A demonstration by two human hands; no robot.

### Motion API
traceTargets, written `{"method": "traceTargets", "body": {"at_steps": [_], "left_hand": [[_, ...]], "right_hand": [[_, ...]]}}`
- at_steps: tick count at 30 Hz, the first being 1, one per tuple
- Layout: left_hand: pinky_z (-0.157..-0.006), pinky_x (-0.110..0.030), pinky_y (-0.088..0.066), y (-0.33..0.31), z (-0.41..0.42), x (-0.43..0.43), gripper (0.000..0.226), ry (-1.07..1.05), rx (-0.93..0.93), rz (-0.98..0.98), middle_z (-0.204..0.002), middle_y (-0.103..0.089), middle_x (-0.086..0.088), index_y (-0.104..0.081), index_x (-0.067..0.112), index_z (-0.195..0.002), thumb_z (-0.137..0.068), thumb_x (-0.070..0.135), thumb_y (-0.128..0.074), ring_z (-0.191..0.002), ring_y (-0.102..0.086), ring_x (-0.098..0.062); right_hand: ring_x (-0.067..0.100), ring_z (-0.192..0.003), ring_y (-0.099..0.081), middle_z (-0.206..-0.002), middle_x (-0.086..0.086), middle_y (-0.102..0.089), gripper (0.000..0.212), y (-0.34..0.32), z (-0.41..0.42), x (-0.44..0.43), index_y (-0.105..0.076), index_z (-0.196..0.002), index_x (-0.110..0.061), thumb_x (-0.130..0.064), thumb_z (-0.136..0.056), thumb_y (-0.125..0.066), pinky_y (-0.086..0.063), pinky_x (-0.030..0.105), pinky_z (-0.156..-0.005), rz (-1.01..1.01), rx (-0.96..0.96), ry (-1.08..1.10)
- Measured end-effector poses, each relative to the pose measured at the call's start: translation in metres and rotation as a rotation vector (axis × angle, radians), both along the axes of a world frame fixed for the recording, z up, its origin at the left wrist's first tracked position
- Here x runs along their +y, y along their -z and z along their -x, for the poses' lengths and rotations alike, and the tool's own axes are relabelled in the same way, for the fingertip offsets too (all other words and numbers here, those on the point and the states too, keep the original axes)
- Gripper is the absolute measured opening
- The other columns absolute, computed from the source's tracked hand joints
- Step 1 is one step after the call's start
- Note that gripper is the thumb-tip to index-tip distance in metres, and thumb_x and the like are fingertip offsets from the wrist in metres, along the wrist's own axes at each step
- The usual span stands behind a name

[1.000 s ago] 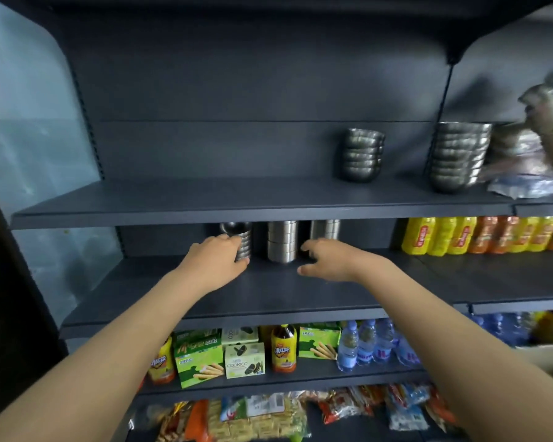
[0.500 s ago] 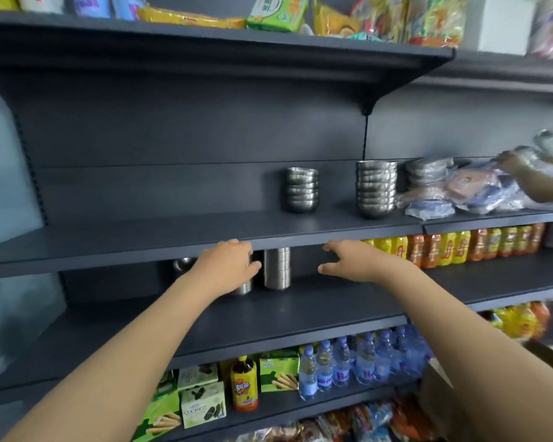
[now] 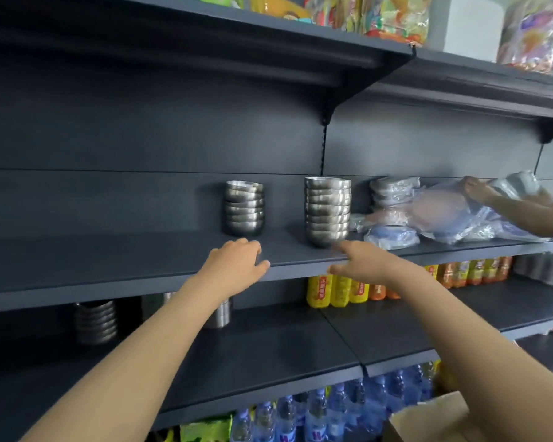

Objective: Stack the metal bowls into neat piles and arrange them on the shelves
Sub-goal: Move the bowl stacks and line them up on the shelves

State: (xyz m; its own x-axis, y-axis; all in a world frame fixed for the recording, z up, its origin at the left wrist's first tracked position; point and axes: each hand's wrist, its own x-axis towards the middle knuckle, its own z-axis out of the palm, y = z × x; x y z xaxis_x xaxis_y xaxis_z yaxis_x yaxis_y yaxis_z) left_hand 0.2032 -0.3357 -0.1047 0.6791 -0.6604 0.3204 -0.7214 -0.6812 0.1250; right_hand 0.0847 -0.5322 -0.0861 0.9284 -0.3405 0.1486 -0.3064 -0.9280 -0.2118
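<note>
The dark grey metal shelf [image 3: 141,266] carried two tall stacks of steel bowls; the left hand [image 3: 237,266] and right hand [image 3: 361,264] hovered before it, grips apart and empty. A careless nudge could have toppled the taller stack [image 3: 328,212].

Middle shelf [image 3: 109,269]: short bowl stack [image 3: 244,208] at frame centre, taller bowl stack [image 3: 328,212] just right, plastic-wrapped packs [image 3: 434,215] further right.
Lower shelf [image 3: 284,352]: another bowl stack [image 3: 96,322] at left, steel cups [image 3: 219,315] mid-frame, yellow and orange bottles [image 3: 342,290] at right.
Top shelf [image 3: 268,30]: snack bags [image 3: 393,17].
</note>
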Motion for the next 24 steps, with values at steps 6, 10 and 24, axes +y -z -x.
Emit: {"method": "traceTargets", "body": {"at_steps": [6, 10, 24], "left_hand": [[-0.094, -0.037, -0.041, 0.006, -0.037, -0.074, 0.044, 0.020, 0.037, 0.003, -0.134, -0.046, -0.002, -0.043, 0.016, -0.133, -0.096, 0.041, -0.039, -0.121, -0.044, -0.021], [-0.094, -0.037, -0.042, 0.008, -0.067, -0.113, 0.046, 0.034, 0.026, 0.017, -0.135, -0.046, -0.003, -0.041, 0.014, -0.134, -0.096, 0.040, -0.040, -0.120, -0.044, -0.021], [-0.117, -0.034, -0.015, 0.026, -0.164, -0.213, 0.084, 0.329, 0.285, 0.482, -0.157, 0.004, 0.008, 0.014, 0.031, -0.147, -0.090, 0.051, -0.045, -0.145, -0.004, -0.011]], "right_hand": [[0.026, -0.129, -0.044, -0.143, 0.008, -0.045, 0.057, -0.003, -0.030, -0.072, -0.041, -0.140, -0.014, -0.041, -0.092, -0.054, -0.038, 0.034, -0.101, 0.003, 0.005, 0.042], [0.027, -0.120, -0.050, -0.135, 0.012, -0.053, 0.050, -0.009, -0.059, -0.108, -0.047, -0.133, -0.009, -0.037, -0.092, -0.055, -0.039, 0.030, -0.089, -0.017, -0.075, 0.061], [0.012, -0.136, -0.034, -0.154, -0.003, -0.026, 0.089, -0.003, -0.158, -0.190, -0.010, -0.152, -0.023, -0.038, -0.084, -0.065, -0.033, 0.031, -0.109, -0.498, -0.662, -0.042]]}}
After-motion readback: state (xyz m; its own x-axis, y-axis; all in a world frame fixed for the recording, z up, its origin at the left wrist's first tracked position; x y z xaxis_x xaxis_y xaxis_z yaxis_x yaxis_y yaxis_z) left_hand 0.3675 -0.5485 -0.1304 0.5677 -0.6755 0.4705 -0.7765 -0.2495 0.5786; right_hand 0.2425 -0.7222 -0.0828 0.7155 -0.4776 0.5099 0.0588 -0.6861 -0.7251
